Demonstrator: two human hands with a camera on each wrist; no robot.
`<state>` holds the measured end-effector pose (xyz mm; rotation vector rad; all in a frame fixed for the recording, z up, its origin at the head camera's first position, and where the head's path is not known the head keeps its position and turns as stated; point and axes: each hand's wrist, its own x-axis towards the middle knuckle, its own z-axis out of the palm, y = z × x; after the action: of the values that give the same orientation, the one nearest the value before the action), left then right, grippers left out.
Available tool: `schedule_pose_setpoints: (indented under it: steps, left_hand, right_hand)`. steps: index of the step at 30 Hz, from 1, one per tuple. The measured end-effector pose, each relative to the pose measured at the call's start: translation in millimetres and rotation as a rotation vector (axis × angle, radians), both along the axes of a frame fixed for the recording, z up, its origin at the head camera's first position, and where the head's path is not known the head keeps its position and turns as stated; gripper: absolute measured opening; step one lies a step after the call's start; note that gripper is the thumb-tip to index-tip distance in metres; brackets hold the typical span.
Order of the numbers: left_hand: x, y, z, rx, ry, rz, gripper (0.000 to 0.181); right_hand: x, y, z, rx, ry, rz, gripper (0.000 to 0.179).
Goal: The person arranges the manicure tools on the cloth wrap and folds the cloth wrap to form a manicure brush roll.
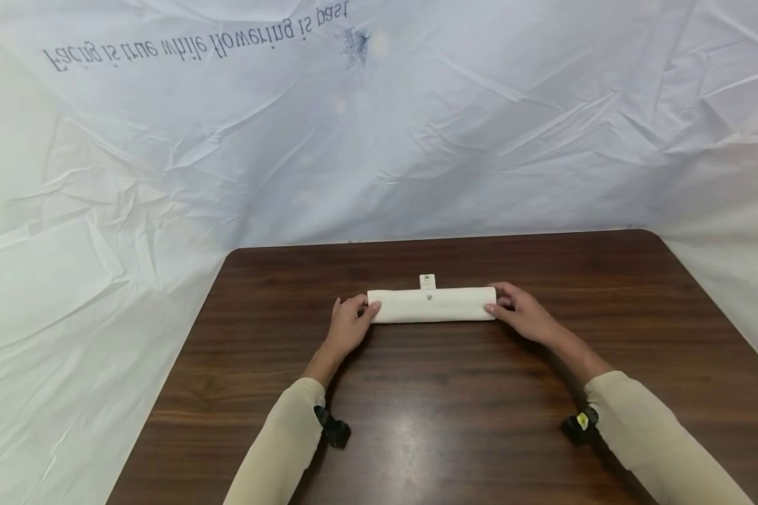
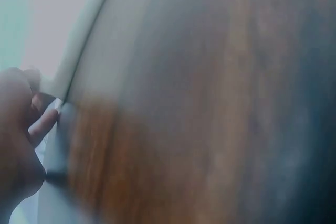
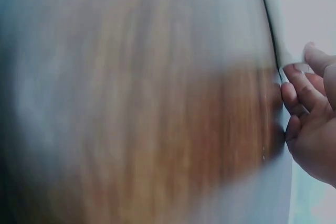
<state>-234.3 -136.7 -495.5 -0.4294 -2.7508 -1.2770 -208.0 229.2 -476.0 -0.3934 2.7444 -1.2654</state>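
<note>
A long white cloth roll (image 1: 432, 306), folded flat, lies crosswise on the brown wooden table (image 1: 417, 393). At the middle of its far edge a small tab (image 1: 427, 281) with a metal snap sticks out, and another snap shows on the roll just below. The left end is pinched by my left hand (image 1: 350, 322), thumb on top and fingers behind. My right hand (image 1: 524, 315) pinches the right end likewise. In the right wrist view my right hand (image 3: 312, 106) has its fingertips under the roll's edge. The left wrist view shows my left hand (image 2: 21, 135) only partly.
White sheeting (image 1: 455, 140) hangs behind the table and along its sides, with mirrored printed lettering (image 1: 196, 42) at upper left. Small black wrist cameras sit on the left sleeve (image 1: 284, 435) and the right sleeve (image 1: 650, 428).
</note>
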Motion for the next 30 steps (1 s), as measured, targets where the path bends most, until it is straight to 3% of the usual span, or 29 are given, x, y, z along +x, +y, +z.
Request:
schedule_pose_setpoints:
  steps: [3,10,13,17,21,26,30]
  left_hand:
    - [-0.1,2.5,0.8,-0.015,0.008,0.021,0.029]
    - [0.0,5.5,0.3,-0.124,0.079,0.068,0.034]
    - [2.3,6.7,1.9,-0.146,0.062,0.116,0.028]
    - [4.8,8.7,4.0,-0.143,0.059,0.13,0.04]
    - [3.9,12.8,3.3,-0.23,0.218,0.062,0.026]
    - [3.5,22.4,7.4,-0.358,0.455,-0.088,0.017]
    - [5.5,29.5,12.6,-0.41,0.448,-0.228,0.026]
  right_hand:
    - [-1.5,-2.3,-0.6,0.028,0.012,-0.033,0.056]
    - [-4.1,-3.3,-2.0,0.125,0.061,-0.051,0.051]
    - [-4.0,-4.0,-2.4,0.153,0.117,-0.024,0.051]
    - [-0.9,-6.6,-2.1,0.199,0.246,0.021,0.047]
    - [1.8,-11.8,1.1,0.291,0.327,0.034,0.045]
    - [2.0,-21.6,8.5,0.412,0.396,0.051,0.044]
    - [-1.3,-32.3,12.9,0.429,0.465,0.102,0.037]
